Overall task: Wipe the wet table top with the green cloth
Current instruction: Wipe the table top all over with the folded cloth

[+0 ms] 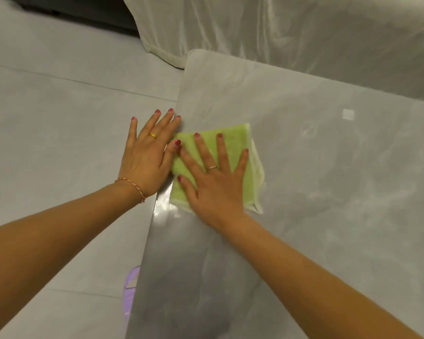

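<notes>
A folded green cloth (233,145) lies flat on the glossy grey table top (328,179), close to the table's left edge. My right hand (213,177) presses down on the cloth with fingers spread and straight. My left hand (149,152) is held flat with straight fingers just off the table's left edge, its thumb touching the cloth's left side. Wet sheen and streaks show on the table surface near me, below the cloth.
A pale fabric-covered sofa (279,28) stands right behind the table's far edge. Grey tiled floor (59,118) lies to the left. A lilac object (130,289) pokes out from under the table's left edge near me.
</notes>
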